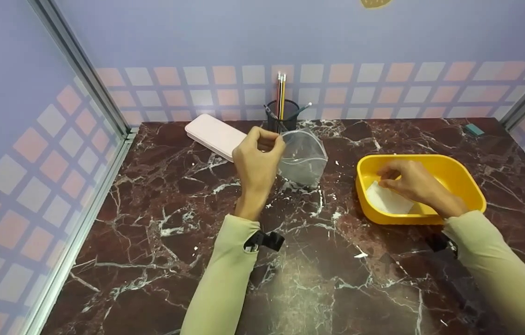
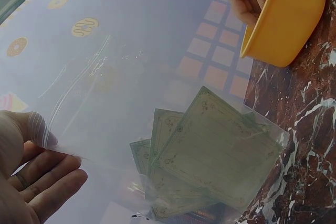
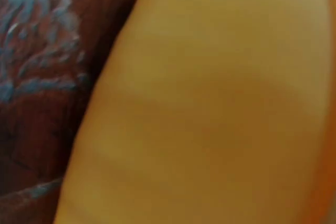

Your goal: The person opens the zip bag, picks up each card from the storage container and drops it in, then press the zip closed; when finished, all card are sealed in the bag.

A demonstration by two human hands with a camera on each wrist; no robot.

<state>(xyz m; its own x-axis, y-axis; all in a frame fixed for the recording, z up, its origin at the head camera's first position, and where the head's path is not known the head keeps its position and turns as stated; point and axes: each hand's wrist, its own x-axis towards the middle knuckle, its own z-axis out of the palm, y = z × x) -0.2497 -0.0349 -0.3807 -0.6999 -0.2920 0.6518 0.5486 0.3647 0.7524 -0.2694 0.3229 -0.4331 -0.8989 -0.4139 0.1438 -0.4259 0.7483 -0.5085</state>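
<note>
My left hand (image 1: 259,160) pinches the edge of a clear zip bag (image 1: 303,160) between thumb and fingers, and the bag hangs to the right of the hand. In the left wrist view several green-bordered printed paper cards (image 2: 220,145) show through the plastic, fanned in the bag's lower part. My right hand (image 1: 409,180) reaches into a yellow plastic basin (image 1: 458,184), its fingers bent over a flat white piece (image 1: 388,199) lying there. I cannot tell whether those fingers grip the white piece. The right wrist view is filled by the blurred yellow basin wall (image 3: 205,103).
A pale pink case (image 1: 216,134) lies behind my left hand. Beside it stands a black mesh cup (image 1: 289,122) with pencils (image 1: 282,93). A small teal block (image 1: 474,130) lies at the back right of the dark marbled table (image 1: 160,288). Tiled walls border the table.
</note>
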